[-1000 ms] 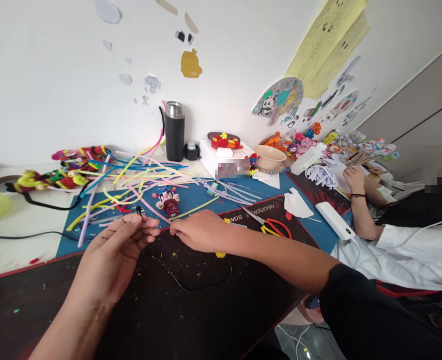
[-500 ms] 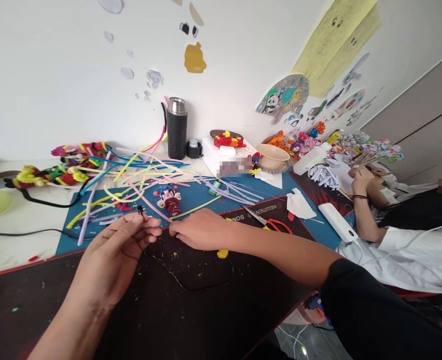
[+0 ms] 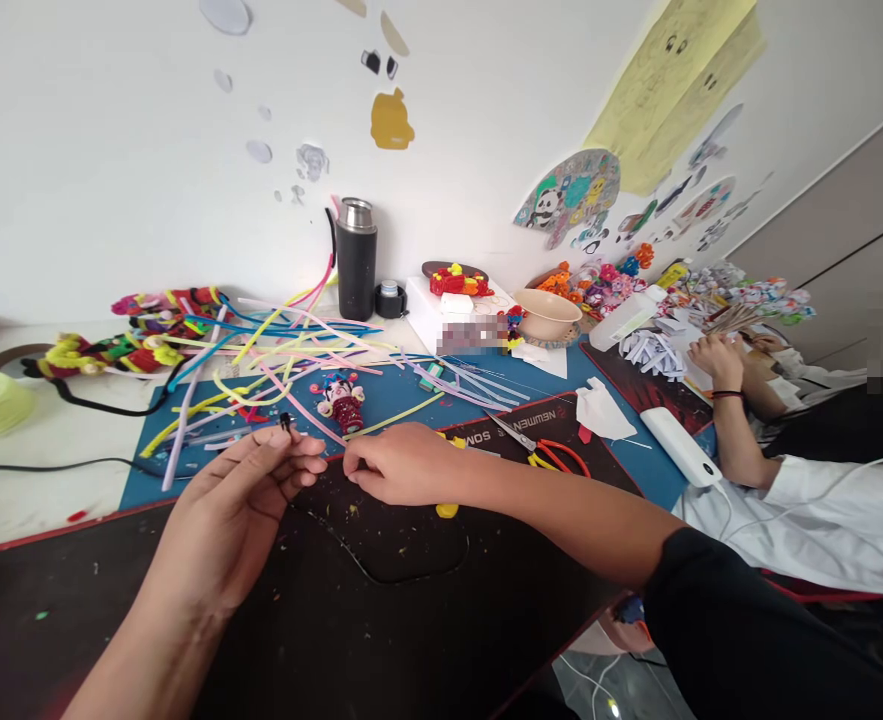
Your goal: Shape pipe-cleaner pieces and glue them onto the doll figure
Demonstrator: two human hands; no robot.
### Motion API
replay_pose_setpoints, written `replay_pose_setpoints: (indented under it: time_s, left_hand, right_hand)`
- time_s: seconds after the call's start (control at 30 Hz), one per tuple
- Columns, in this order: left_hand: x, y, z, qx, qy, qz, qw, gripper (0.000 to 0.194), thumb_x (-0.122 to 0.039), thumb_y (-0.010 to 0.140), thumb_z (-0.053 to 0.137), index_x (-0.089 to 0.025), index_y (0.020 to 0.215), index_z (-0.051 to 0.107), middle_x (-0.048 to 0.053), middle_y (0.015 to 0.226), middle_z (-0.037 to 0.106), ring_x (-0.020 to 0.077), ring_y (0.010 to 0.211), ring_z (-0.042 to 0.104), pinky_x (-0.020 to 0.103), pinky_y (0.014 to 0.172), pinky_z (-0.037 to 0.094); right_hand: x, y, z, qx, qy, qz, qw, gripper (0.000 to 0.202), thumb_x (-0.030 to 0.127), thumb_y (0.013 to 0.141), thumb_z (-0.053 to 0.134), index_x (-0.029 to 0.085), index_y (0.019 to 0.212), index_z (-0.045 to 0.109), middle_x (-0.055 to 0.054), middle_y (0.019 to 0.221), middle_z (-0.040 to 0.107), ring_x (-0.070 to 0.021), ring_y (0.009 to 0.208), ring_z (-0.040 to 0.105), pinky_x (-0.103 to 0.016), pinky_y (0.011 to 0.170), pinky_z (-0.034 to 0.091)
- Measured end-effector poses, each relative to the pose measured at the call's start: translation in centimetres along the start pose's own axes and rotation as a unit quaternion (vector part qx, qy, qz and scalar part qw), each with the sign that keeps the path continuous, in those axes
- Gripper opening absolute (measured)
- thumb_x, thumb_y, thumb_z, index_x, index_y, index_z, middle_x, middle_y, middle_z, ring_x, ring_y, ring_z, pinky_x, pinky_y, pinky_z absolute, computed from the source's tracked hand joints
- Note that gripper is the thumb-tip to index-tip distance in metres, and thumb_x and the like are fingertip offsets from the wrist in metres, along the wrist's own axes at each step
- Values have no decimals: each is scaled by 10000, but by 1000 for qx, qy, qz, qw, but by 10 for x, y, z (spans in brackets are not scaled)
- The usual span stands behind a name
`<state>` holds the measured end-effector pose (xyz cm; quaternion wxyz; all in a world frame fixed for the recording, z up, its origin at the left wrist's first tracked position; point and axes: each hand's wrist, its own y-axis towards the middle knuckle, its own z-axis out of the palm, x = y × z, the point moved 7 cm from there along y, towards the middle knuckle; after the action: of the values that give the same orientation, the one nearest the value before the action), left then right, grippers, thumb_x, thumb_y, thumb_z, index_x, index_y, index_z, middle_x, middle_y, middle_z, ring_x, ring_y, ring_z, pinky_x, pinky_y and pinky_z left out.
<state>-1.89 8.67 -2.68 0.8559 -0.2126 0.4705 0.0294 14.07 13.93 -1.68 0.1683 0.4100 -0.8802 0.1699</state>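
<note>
My left hand (image 3: 235,490) pinches a small black piece (image 3: 285,422) between thumb and forefinger; it looks like a bit of black pipe cleaner, too small to be sure. From beneath that hand a thin black strand (image 3: 366,572) curves over the dark mat (image 3: 313,640). Just to the right, my right hand (image 3: 403,465) is closed with its fingers pressed together, and whatever is in them is hidden. Behind both hands a small doll (image 3: 346,405) with a dark red sparkly body and a blue and pink headdress stands on the blue mat (image 3: 411,405).
Loose coloured pipe cleaners (image 3: 298,350) spread behind my hands. Scissors (image 3: 538,445) with orange and yellow handles lie beyond my right forearm. A black flask (image 3: 356,262) stands against the wall, near a beige bowl (image 3: 547,312). A co-worker's hand (image 3: 717,360) is at the right.
The whole view has shifted slightly. Both hands keep nearly the same pose, the left still pinching the black piece. The co-worker's hand has moved a little to the left.
</note>
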Motion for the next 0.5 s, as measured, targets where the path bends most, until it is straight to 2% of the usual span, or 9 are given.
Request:
replay_pose_setpoints:
  time_s: [0.1,0.2,0.4,0.5]
  left_hand:
    - [0,-1,-1,-3,11,8,1000,495,-504,458,1129,-217,740,841,66,798,860,214,713,784,274,671,659]
    - [0,0,-1,4,25,18,1000,479,-540,505,1111,-228,742,836,48,807,858,202,727,773,264,684,652]
    - [1,4,-6,11,69,41,997,479,-592,569,1093,-237,788,857,45,852,869,199,785,774,258,745,646]
    - [1,6,-8,8,84,53,995,485,-604,572,1089,-242,801,863,42,860,870,197,787,771,258,746,644]
  right_hand:
    - [-1,-3,-3,-40,103,38,993,105,187,1014,722,230,1091,778,28,772,719,-161,707,618,-284,673,329]
    - [-4,-7,-1,-86,227,69,968,31,224,1005,752,220,1033,766,76,660,614,-122,615,529,-265,661,337]
    - [-14,-3,14,-139,467,94,868,242,420,966,841,211,1044,747,88,637,558,-106,563,474,-250,568,323]
    - [-13,4,18,-159,573,92,799,358,498,898,905,216,1037,735,89,623,554,-103,521,454,-253,520,316]
